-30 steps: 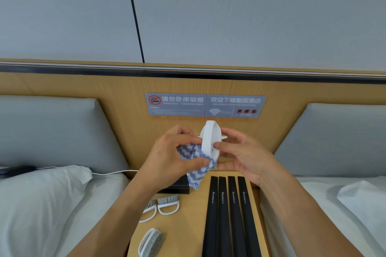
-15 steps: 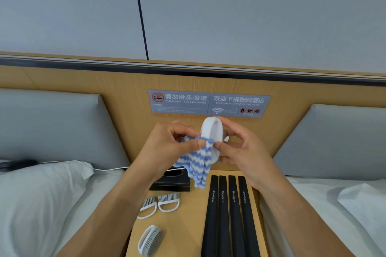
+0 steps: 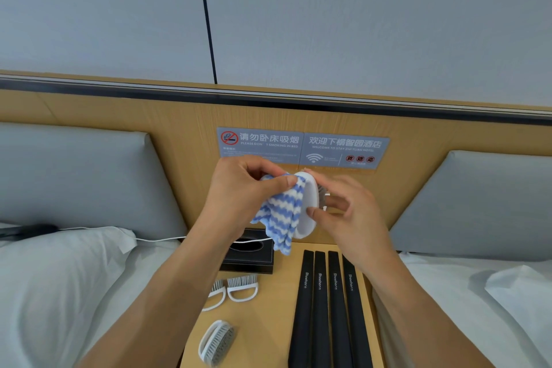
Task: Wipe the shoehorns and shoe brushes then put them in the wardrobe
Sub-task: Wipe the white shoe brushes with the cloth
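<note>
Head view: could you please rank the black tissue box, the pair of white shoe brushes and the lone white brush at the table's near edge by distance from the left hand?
From the left hand:
1. Black tissue box, just below it.
2. Pair of white shoe brushes, in front of the box.
3. Lone white brush, at the near edge.

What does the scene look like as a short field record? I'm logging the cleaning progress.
left hand: presses blue-and-white striped cloth on a brush
right hand: holds white shoe brush
brushes on table: three
shoehorns: four, black, side by side on the wooden table
tissue box: black, behind the brushes
wardrobe: not in view
</note>
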Demonstrator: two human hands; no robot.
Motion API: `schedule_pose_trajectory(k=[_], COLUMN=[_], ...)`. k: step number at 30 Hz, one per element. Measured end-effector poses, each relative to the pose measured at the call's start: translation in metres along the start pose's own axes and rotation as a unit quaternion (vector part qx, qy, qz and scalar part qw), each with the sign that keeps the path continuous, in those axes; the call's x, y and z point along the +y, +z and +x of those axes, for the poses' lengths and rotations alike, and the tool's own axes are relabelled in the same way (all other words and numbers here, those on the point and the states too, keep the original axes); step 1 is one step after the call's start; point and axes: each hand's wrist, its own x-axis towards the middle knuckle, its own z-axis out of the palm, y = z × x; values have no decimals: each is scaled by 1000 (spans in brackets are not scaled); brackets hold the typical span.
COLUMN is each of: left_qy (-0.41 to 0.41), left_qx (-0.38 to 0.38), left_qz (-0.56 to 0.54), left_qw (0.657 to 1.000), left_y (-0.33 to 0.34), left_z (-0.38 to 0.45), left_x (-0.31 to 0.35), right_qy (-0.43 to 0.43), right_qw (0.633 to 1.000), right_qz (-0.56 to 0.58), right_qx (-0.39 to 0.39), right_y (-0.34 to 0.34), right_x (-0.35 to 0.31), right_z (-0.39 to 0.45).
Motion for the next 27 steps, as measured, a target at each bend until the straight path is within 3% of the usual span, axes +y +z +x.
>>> schedule_pose_trajectory(k=[9, 15, 22, 27], left_qy=[-49, -128, 14, 133], left_qx=[17, -36, -46, -33], left_qz=[109, 69, 75, 87], left_qw=[993, 989, 996, 987], left_y=[2, 3, 6, 13], left_z=[11, 17, 9, 4], left_x=[4, -3, -8, -9], right_qy=[-23, -15, 24, 98], right_qw=[999, 998, 981, 930], right_qz=[28, 63, 192, 352], right_qx=[7, 5, 5, -36], right_y=[2, 6, 3, 3], right_x=[2, 9, 18, 24], right_z=[-3, -7, -4, -1])
